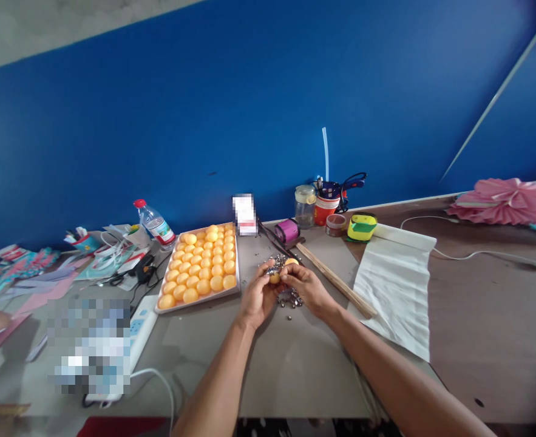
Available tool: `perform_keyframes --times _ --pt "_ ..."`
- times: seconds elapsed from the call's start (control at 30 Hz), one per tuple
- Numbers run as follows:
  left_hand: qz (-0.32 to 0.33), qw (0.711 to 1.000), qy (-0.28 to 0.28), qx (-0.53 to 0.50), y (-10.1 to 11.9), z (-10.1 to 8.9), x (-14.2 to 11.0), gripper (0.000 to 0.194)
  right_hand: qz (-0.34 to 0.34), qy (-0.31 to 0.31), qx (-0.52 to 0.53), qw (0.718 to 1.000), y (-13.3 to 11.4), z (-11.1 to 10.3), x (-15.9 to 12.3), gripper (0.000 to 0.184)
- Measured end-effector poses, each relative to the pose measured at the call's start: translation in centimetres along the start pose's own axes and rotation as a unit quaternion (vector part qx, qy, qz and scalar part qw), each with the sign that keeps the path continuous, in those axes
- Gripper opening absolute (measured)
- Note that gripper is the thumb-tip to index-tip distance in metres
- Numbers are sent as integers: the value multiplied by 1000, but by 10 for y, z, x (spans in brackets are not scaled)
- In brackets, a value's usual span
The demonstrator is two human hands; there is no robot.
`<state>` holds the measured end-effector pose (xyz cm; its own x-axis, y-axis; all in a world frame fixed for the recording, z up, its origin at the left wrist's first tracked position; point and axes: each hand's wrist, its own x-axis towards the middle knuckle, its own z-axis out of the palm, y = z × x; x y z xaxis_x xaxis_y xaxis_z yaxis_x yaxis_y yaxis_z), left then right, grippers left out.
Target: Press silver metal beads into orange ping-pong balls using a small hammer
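Note:
Between my two hands, above the middle of the table, is an orange ping-pong ball. My left hand curls round it from the left, fingers closed. From the other side, my right hand pinches at the ball with its fingertips; any small piece between them is too small to make out. A second orange ball shows just behind the right fingers. Small shiny metal bells lie in a loose pile below and behind my hands. To the left, a shallow box holds rows of orange balls.
Beyond my hands lie a purple spool and a bundle of thin wooden sticks. White sheeting spreads at right. A jar, red cups and a bottle stand along the blue wall. A power strip lies left.

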<state>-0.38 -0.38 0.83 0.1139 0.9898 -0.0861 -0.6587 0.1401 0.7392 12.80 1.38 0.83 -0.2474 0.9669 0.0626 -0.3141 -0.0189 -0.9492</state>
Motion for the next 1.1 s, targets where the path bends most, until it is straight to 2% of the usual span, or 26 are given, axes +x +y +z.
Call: perform_keyframes --times 0.33,0.53,0.7,0.87,1.1 --pt "-3 999 -24 26 -2 0 -1 38 20 6 -12 1000 1 0 0 24" --pt "20 998 -28 56 -6 -1 -1 40 26 15 -35 999 4 -1 1 20" --pt "45 994 -20 100 -11 -5 -1 41 40 16 -28 999 7 -1 1 18" --pt "59 986 15 152 -14 -8 -2 41 34 20 -36 999 6 1 0 17" --pt "61 985 36 160 -16 -8 -2 39 37 16 -36 999 9 1 -1 17"
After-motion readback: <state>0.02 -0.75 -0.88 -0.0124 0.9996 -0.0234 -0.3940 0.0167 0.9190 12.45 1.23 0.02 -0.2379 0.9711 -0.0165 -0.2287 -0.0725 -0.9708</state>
